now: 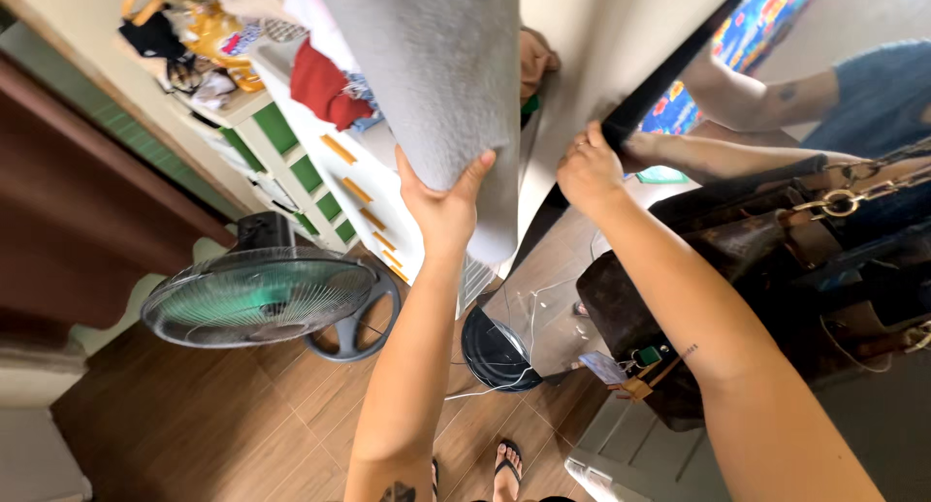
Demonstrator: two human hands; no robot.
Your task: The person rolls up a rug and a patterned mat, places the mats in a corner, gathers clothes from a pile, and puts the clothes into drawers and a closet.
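Left hand (pixel 444 203) grips grey roll (pixel 441 75); right hand (pixel 587 172) clasps black edge (pixel 669 75); wood-look floor (pixel 223 424).

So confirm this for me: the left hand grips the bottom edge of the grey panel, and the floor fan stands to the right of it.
Not quite. In the head view the left hand does grip the bottom edge of the grey panel, but the floor fan stands to its left, on the wooden floor in front of the white drawer unit, not to the right.
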